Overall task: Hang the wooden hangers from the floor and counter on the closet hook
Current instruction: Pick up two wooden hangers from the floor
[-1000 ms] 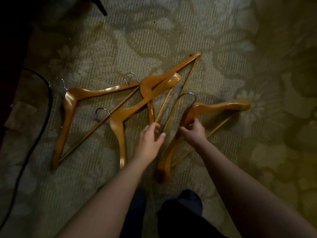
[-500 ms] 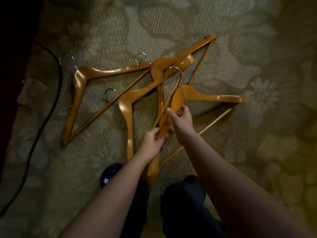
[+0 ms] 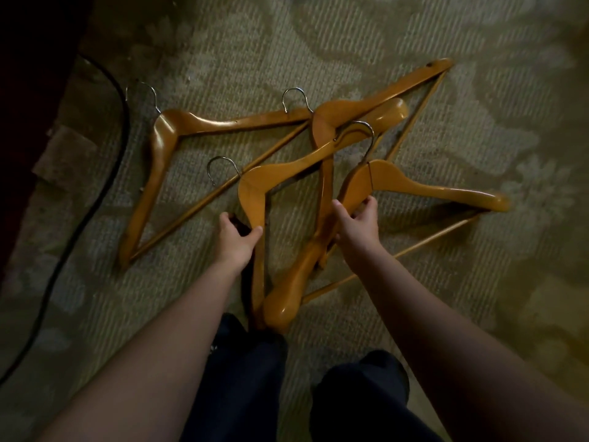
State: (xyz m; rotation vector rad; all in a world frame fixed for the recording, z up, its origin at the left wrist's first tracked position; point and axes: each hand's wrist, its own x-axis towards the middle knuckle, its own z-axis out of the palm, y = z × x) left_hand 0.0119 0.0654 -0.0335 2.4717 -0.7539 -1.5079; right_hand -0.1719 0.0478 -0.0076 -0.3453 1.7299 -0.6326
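Note:
Several wooden hangers with metal hooks lie overlapping on a patterned carpet. My right hand grips the rightmost hanger just below its neck and holds it tilted, raised off the carpet, its hook pointing away from me. My left hand curls around the near arm of the middle hanger. Under these lies a third hanger that reaches to the far right. The leftmost hanger lies flat and untouched. No closet hook or counter is in view.
A black cable runs along the carpet at the left, beside a dark piece of furniture. My legs in dark trousers stand just below the hangers.
My right hand has lifted the rightmost hanger off the carpet and swung it up. My left hand let go of that hanger's lower arm and moved left onto the middle hanger.

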